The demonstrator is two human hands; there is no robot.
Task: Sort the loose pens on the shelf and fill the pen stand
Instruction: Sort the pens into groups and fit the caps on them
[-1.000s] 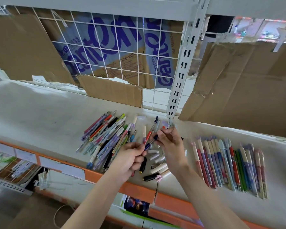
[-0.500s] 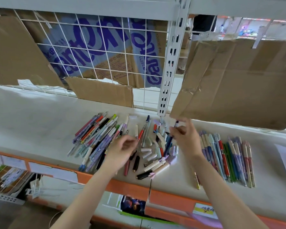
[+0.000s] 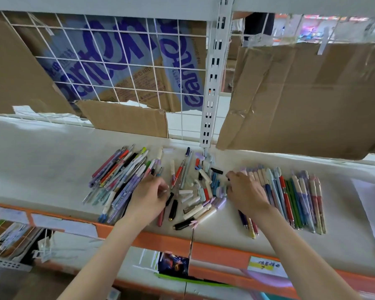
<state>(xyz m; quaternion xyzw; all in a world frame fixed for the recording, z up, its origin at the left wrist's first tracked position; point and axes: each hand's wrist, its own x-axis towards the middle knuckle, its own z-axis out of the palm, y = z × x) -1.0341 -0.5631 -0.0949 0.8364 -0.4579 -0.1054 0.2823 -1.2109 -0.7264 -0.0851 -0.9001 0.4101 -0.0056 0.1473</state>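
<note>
The loose pens (image 3: 195, 191) are lying mid-shelf (image 3: 41, 169) between both hands, mostly pointing front to back; light, stiff and smooth, they are probably best pinched mid-barrel. The left hand (image 3: 148, 197) is hovering with fingers loosely curled, seemingly empty. The right hand (image 3: 246, 191) is resting flat, fingers straight, on the sorted row (image 3: 294, 198).

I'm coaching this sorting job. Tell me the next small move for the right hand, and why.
Probably draw the right hand off the sorted row, whose near end it rests on, and reach left into the loose caps and pens for the next piece. That middle heap looks unsorted. The left hand has its fingers curled beside it; whether it holds anything is unclear.
</note>
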